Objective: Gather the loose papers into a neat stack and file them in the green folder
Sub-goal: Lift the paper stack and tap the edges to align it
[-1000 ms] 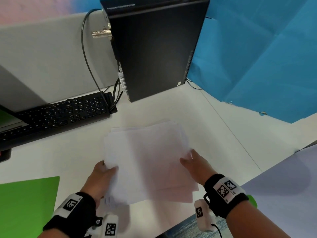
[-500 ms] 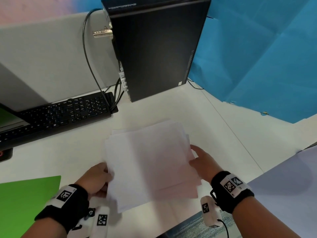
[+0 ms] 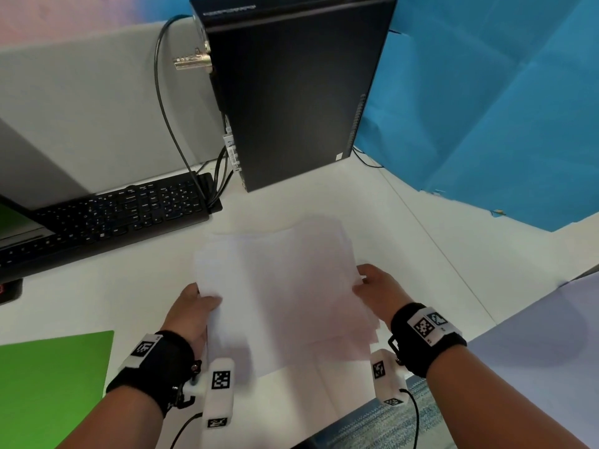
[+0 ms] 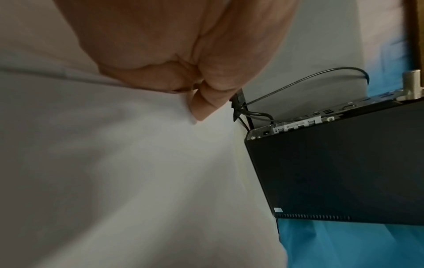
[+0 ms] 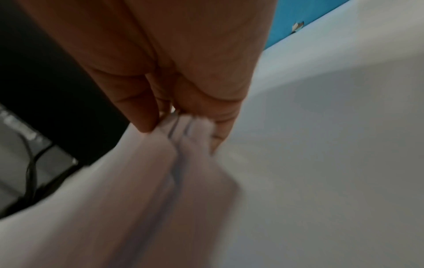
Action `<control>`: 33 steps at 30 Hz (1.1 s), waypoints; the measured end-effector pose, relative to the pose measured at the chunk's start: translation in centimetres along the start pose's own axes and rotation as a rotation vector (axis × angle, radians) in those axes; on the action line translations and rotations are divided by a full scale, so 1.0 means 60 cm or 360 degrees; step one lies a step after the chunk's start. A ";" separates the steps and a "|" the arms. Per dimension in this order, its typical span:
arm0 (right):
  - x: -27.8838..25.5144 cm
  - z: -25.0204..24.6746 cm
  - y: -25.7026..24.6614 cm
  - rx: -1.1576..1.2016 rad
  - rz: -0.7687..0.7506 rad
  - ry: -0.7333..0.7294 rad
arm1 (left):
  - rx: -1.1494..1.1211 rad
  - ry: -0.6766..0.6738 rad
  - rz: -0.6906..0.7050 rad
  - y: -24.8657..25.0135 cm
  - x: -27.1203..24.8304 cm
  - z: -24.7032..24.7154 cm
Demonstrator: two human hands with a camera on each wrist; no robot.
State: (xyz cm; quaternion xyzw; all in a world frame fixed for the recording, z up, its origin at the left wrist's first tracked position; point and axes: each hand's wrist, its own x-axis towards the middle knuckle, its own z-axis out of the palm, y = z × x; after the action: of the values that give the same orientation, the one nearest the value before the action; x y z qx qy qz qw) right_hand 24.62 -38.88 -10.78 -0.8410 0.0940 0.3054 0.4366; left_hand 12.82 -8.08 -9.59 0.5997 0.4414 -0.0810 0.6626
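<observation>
Both of our hands grip the loose stack of white paper sheets: our left hand pinches its left edge with the thumb on top, and our right hand clamps the right edge, where the right wrist view shows the sheet edges fanned between thumb and fingers. We hold the stack above the white desk, its sheets uneven at the edges. Left of the stack and nearer us, the flat green plastic folder lies on the desk; we cannot tell whether it holds anything. Beyond the stack stands the black upright computer tower, with the black keyboard far left of the stack. Blue creased paper backdrop rises to the stack's far right.
</observation>
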 end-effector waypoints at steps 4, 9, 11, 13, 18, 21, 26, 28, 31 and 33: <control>0.003 0.002 -0.019 -0.0076 -0.0047 -0.0071 | 0.0163 0.0045 0.0163 0.013 -0.004 0.006; -0.012 -0.003 -0.024 -0.0144 -0.0107 -0.0128 | 0.0063 0.0246 0.0042 0.028 0.006 -0.001; -0.025 -0.014 -0.005 -0.0094 -0.0110 -0.0189 | -0.0043 0.0196 -0.0083 0.020 0.011 -0.006; -0.041 -0.021 0.023 -0.0072 -0.0093 -0.0268 | -0.0060 0.0123 -0.0124 0.009 0.007 -0.008; -0.049 -0.020 0.043 -0.0036 -0.0054 -0.0033 | 0.0043 0.0073 -0.0149 -0.011 0.001 0.006; -0.039 -0.001 0.008 -0.0177 -0.0077 0.0014 | 0.0158 0.0105 -0.0013 -0.009 0.006 0.033; -0.009 0.003 -0.002 -0.0175 0.0030 0.0048 | 0.0061 0.0082 0.0000 -0.004 0.002 0.035; -0.010 -0.005 -0.005 -0.0203 0.0010 -0.0029 | -0.0030 0.0041 -0.0003 -0.001 -0.006 0.026; -0.038 -0.024 -0.038 0.0198 -0.0231 0.0084 | -0.0190 -0.0022 0.0339 0.036 -0.038 0.026; -0.064 -0.045 -0.069 0.0663 -0.0451 0.0168 | -0.0358 -0.0058 0.0595 0.075 -0.059 0.025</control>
State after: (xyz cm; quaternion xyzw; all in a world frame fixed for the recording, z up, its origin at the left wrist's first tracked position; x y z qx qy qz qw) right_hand 24.49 -38.96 -4.50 -0.7525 0.0588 0.1710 0.6333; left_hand 14.27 -9.68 -4.08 0.5918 0.3167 0.0822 0.7367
